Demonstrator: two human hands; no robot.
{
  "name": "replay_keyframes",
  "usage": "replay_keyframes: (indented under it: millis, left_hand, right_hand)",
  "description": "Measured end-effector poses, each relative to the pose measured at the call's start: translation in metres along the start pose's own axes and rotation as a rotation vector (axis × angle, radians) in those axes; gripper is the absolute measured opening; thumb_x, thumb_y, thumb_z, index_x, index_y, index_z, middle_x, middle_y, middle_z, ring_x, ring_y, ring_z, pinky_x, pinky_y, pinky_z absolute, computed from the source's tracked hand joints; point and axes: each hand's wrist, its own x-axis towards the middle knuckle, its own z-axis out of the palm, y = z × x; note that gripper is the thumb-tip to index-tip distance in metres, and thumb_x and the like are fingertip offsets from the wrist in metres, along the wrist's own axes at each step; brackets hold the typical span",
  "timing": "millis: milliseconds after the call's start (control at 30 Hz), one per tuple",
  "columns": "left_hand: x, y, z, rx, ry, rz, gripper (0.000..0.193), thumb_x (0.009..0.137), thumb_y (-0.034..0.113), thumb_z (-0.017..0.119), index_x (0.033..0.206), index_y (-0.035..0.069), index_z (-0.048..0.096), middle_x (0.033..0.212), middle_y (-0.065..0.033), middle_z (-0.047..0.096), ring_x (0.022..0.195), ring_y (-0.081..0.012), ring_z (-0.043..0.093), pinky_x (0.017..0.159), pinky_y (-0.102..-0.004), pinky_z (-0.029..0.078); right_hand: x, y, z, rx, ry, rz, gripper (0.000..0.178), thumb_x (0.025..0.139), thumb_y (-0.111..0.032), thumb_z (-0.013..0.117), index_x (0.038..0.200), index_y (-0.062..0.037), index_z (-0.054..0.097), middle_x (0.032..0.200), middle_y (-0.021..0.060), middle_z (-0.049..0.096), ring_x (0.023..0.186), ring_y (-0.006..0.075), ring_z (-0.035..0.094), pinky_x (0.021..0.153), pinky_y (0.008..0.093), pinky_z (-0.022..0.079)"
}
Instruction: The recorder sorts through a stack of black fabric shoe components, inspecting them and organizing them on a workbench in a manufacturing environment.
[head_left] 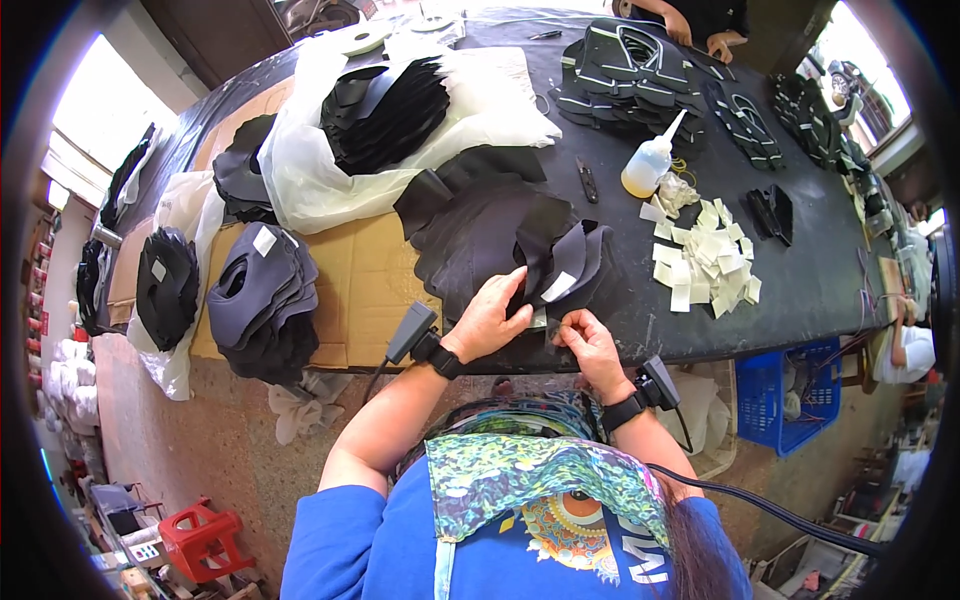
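- Black cloth pieces (465, 235) lie in a fanned, overlapping pile on the tabletop (690, 338), straight in front of the person in the head view; some reach over a sheet of cardboard (370, 300).
- At the pile's right end, a few pieces curl upward, and a white tag (558, 287) lies on one of them, just beyond the hands.
- The left hand (490, 315) rests at the near edge of the pile, thumb and forefinger parted, its fingertips against the dark cloth.
- The right hand (592, 345) is just beside it near the tabletop's edge, thumb and fingertips pressed together; whether something small is pinched there, I cannot tell.
- Judging by the smooth curves and upturned edges, each piece should be light, soft and bendy, with a little spring, and hardly fragile.
- Matt, flat faces suggest a fair grip for bare fingers, though stacked layers could slide over one another or lift together.
- A raised edge at the right end looks the best place to take hold: thumb below, fingers above, clear of the tag, with the other hand flat on the layers beneath.
- The tag seems thin and light, easily creased, so a fingertip pinch at its border would suit it.
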Motion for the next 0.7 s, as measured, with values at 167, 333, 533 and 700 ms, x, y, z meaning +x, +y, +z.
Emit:
replay_keyframes:
  millis: [167,333,533,700]
  left_hand:
    - [0.000,-0.005,-0.001,-0.026,0.089,0.004,0.044,0.082,0.001,0.045,0.125,-0.001,0.037,0.111,-0.0178,0.050,0.103,-0.0265,0.051,0.089,-0.0305,0.039]
    - [0.009,0.006,-0.006,-0.165,0.188,0.038,0.046,0.079,-0.005,0.041,0.124,0.005,0.041,0.113,-0.0215,0.050,0.108,-0.0311,0.049,0.090,-0.0326,0.040]
    - [0.008,-0.001,-0.018,-0.029,-0.072,0.034,0.037,0.075,0.000,0.051,0.110,0.009,0.053,0.100,-0.0149,0.052,0.094,-0.0292,0.052,0.084,-0.0309,0.041]
    - [0.010,-0.003,-0.027,-0.094,-0.153,0.035,0.042,0.070,0.005,0.058,0.111,0.008,0.051,0.101,-0.0110,0.050,0.097,-0.0252,0.049,0.087,-0.0306,0.039]
  right_hand:
    - [-0.002,-0.004,0.000,0.034,-0.018,0.022,0.008,0.087,-0.011,0.051,0.089,-0.0032,0.051,0.075,0.0012,0.055,0.071,0.0073,0.050,0.070,0.0205,0.040]
    - [-0.002,-0.009,-0.003,0.071,-0.025,0.048,0.008,0.087,-0.011,0.050,0.088,-0.0028,0.051,0.079,0.0030,0.056,0.072,0.0085,0.053,0.067,0.0220,0.042]
    - [-0.012,-0.011,-0.016,0.481,0.050,0.063,0.003,0.083,-0.004,0.047,0.084,-0.0044,0.050,0.092,0.0096,0.057,0.083,0.0188,0.059,0.077,0.0286,0.046]
    - [-0.009,-0.023,-0.011,0.803,0.073,0.046,0.009,0.080,0.001,0.047,0.084,-0.0059,0.049,0.092,0.0106,0.057,0.084,0.0210,0.059,0.077,0.0316,0.047]
